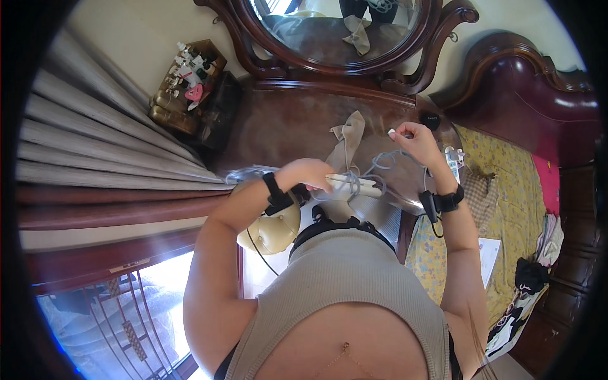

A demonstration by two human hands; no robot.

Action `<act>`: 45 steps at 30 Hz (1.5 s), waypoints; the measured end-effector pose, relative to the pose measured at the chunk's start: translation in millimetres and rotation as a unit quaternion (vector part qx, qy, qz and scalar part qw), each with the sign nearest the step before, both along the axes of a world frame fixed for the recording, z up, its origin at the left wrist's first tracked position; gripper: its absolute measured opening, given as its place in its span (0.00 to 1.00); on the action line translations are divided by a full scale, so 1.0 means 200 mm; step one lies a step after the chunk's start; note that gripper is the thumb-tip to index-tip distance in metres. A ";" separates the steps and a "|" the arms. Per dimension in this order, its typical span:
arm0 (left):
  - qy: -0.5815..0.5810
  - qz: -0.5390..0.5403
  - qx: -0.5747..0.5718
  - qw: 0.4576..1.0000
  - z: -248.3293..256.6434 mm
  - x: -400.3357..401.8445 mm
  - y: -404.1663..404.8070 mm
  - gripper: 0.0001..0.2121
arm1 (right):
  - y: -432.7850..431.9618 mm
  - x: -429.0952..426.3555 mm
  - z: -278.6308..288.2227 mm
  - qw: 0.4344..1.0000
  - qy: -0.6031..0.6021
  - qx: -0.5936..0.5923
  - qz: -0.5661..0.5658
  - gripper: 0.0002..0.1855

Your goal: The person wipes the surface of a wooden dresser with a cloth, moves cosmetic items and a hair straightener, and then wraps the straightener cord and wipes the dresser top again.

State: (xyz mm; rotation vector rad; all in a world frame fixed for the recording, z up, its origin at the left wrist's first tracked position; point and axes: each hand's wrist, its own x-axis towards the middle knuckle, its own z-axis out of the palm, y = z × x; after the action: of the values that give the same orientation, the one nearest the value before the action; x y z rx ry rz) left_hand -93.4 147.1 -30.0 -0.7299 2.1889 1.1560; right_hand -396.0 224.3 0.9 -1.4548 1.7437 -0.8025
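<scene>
My left hand (311, 175) grips one end of a white, bar-shaped object (363, 186) near the dressing table's front edge. Loops of a grey cable (352, 183) lie around that bar. Farther right and higher up, my right hand (415, 141) pinches a small white connector (391, 132) at its fingertips, and more cable trails below the hand. Between the hands a crumpled beige cloth (349, 137) rests on the dark wooden tabletop (285, 123). Each wrist wears a black strap with a small device.
An oval mirror (332, 42) stands at the table's back. Bottles fill a box (190, 80) at the back left, beside grey curtains (95, 128). A round black object (430, 119) and a white power strip (453, 159) lie to the right, near the bed (503, 190). A tufted stool (270, 230) stands below.
</scene>
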 end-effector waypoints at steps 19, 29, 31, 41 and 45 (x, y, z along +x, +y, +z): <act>0.355 0.395 0.396 0.749 -0.01 0.00 -0.09 0.27 | 0.22 0.32 -0.10 0.998 -0.066 0.006 0.000 0.47; 0.161 0.146 0.347 0.912 0.16 0.07 0.08 0.28 | 0.03 0.16 -0.10 0.983 0.029 -0.106 0.144 0.49; 0.160 0.090 0.283 0.941 0.21 0.06 0.10 0.27 | 0.00 0.14 -0.08 0.975 0.001 -0.134 0.176 0.40; 0.126 -0.017 -0.197 0.972 0.06 -0.08 0.12 0.23 | 0.03 0.21 -0.22 0.991 -0.055 -0.006 0.120 0.08; 0.081 0.120 -0.258 0.955 -0.09 -0.08 0.07 0.25 | 0.10 0.37 -0.03 0.994 0.066 -0.084 0.021 0.07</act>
State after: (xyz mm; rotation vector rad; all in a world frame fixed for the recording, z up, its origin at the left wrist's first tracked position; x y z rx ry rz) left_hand -109.1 162.1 -48.6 -1.1820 2.6360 0.7671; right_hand -321.3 244.1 -4.2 -1.6849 1.7704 -0.8648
